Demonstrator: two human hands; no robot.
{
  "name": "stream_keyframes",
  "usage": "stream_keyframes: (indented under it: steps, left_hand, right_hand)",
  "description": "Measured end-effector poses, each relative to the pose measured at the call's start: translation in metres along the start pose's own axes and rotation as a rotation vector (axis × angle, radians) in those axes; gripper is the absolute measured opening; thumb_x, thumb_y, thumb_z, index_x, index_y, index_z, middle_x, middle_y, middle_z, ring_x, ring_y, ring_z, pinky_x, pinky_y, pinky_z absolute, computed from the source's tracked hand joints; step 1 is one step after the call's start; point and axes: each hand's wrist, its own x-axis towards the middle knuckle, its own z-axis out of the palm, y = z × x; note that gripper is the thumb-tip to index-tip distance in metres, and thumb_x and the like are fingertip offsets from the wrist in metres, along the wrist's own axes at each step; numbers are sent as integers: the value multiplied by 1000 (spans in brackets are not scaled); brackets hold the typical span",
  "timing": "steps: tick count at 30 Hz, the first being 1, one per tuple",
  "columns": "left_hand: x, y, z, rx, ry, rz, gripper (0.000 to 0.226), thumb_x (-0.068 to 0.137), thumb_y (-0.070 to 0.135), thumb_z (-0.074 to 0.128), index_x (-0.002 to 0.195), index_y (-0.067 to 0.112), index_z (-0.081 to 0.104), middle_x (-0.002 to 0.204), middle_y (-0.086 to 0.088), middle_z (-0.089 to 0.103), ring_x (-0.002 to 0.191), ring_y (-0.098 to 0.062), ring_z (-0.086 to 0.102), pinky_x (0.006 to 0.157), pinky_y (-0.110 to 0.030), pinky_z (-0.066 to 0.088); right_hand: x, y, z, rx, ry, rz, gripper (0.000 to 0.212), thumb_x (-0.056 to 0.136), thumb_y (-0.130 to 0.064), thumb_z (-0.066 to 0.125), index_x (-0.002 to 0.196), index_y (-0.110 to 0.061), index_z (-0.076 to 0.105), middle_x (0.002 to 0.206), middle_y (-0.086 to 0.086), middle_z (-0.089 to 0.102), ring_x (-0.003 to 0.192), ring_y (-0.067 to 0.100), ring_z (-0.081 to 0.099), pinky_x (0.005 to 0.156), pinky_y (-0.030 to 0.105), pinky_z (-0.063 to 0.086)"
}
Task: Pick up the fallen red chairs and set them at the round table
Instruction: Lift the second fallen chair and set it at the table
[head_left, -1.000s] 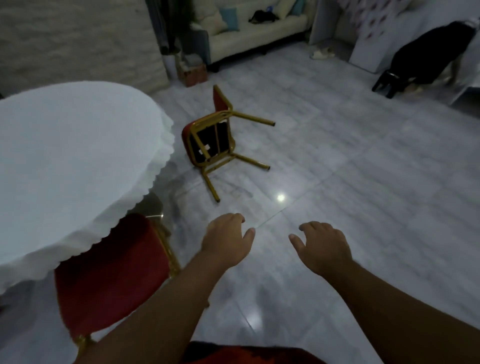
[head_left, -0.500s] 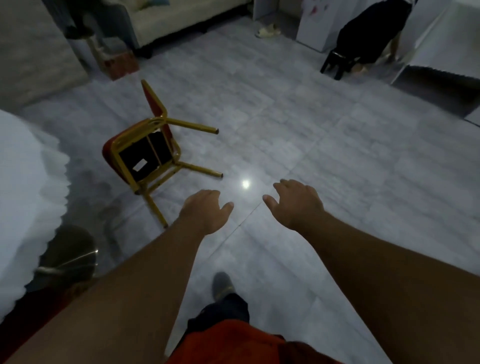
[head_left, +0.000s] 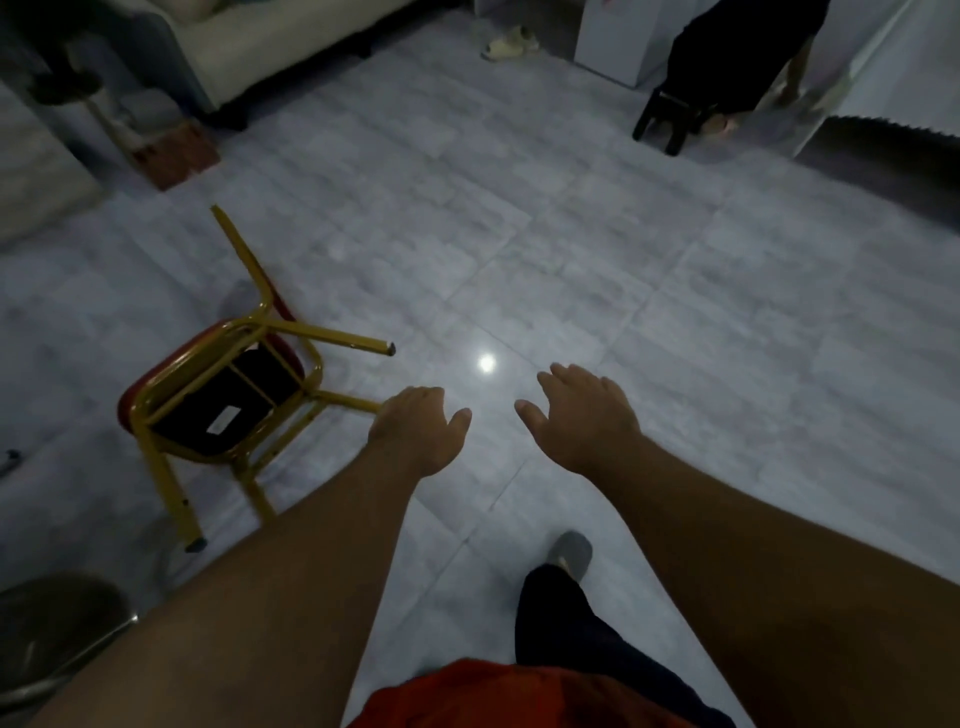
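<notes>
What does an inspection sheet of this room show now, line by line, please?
Surface: grey tiled floor, glossy, with one bright light reflection.
Job's things: one red chair lies tipped over, legs pointing out sideways; round table not in view.
Clutter: pale slippers by the far wall; small box at left.
Grippers: left hand empty, close to a chair leg; right hand empty, fingers spread.
Cables: nothing seen.
Surroundings: sofa far left; black stool far right.

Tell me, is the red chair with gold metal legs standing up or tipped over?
Tipped over. The red chair with gold metal legs lies on its side; its black underside faces the camera.
</notes>
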Motion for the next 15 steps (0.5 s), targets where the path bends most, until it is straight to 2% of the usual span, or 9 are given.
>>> stream_keyframes:
  steps: [9, 15]
  left_hand:
    - [154, 66, -78, -172, 59, -183, 66, 103, 53, 39, 149, 6, 41, 156, -16, 42, 145, -31, 37, 120, -40, 28]
    - [267, 42, -128, -184, 92, -263, 65, 102, 53, 41, 147, 7, 44, 151, -15, 48, 141, -30, 41, 119, -39, 29]
  right_hand:
    - [198, 64, -79, -104, -78, -146, 68, 102, -60, 26, 155, -18, 31, 167, 4, 24, 155, 21, 18, 125, 48, 15]
    - [351, 26, -124, -142, -100, -289, 68, 102, -60, 27, 156, -18, 30, 167, 4, 23, 155, 22, 17, 125, 49, 15]
